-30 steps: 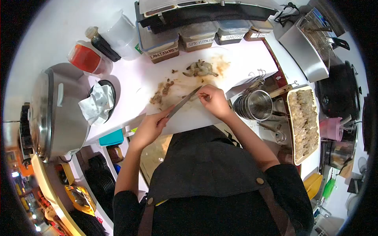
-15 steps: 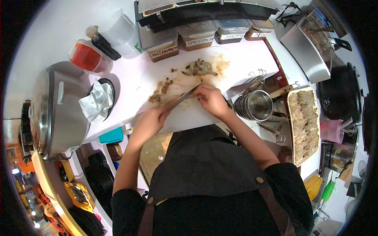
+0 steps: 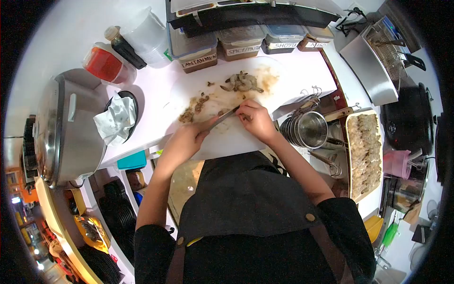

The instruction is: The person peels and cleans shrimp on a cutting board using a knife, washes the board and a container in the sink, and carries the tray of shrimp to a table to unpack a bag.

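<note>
My left hand [image 3: 185,142] is closed round the handle of a knife, and its blade [image 3: 223,117] points up and to the right. At the blade's tip, my right hand [image 3: 257,121] pinches a shrimp [image 3: 247,118], mostly hidden by the fingers. Both hands are over a white cutting board [image 3: 227,142]. Just beyond them lies a small pile of grey shrimp [image 3: 242,82]. Brown shell scraps [image 3: 194,110] are scattered on the board's left side.
Labelled tubs [image 3: 196,52] line the back. A steel pot [image 3: 78,132] and a black bowl with crumpled paper [image 3: 115,119] stand left. To the right are strainers [image 3: 312,128] and a tray of layered, pale food [image 3: 364,156].
The knife blade has shifted slightly and its tip is nearer my right fingers. My hands stay in nearly the same place. The view has tilted a little.
</note>
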{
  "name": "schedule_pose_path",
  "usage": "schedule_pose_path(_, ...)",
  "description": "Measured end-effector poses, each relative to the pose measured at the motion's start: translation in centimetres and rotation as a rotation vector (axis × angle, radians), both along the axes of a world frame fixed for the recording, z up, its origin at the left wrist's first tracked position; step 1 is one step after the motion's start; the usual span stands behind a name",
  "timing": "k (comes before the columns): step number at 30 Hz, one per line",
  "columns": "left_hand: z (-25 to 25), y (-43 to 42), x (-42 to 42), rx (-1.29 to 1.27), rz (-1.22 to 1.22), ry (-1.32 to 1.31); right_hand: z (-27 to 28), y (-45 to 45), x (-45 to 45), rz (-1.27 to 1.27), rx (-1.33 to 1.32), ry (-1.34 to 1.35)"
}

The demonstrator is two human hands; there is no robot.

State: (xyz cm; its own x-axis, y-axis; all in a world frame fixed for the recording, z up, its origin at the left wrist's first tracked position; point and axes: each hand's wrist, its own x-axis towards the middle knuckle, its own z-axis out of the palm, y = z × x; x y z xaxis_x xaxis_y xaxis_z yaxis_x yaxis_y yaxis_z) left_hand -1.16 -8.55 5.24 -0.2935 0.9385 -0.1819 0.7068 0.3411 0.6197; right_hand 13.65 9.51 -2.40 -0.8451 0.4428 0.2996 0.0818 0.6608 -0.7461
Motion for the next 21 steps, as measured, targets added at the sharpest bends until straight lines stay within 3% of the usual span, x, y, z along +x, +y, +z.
schedule_pose_path(5, 0.5, -3.6, -1.6, -0.017, -0.026, -0.004, 0.0, 0.4, -0.1, -0.034, 0.034, 0.073)
schedule_pose_path(8, 1.6, -5.1, -3.3, -0.169, 0.144, -0.258, -0.1, 0.9, 0.0, -0.066, 0.013, 0.107)
schedule_pose_path(12, 0.1, -2.8, -4.0, 0.096, 0.249, 0.406, 1.2, 1.2, 0.0, -0.015, -0.040, 0.107)
schedule_pose_path(16, -2.6, -0.2, -4.1, 0.171, 0.262, 0.493, 1.3, 1.6, 0.2, 0.032, 0.084, 0.117)
schedule_pose_path(21, -3.9, 1.5, -3.2, 0.287, 0.199, 0.560, 0.7, 1.5, 0.5, -0.105, 0.153, -0.014)
